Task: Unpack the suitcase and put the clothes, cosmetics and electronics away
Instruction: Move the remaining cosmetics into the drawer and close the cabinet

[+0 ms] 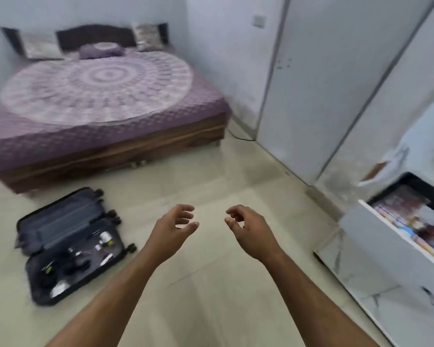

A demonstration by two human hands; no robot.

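A dark suitcase [68, 244] lies wide open on the floor at the lower left, in front of the bed. Its near half holds several small items [85, 256], blurred: cables, small bottles, white pieces. The far half shows a zipped grey divider. My left hand [173, 227] and my right hand [248, 229] hover side by side over the bare floor, well right of the suitcase. Both have loosely curled fingers and hold nothing.
A bed with a purple patterned cover [98, 96] fills the upper left. White wardrobe doors [323, 83] stand at the right. A white drawer [391, 236] is pulled out at the lower right, filled with colourful blurred items. Pale tiled floor [211, 176] lies between.
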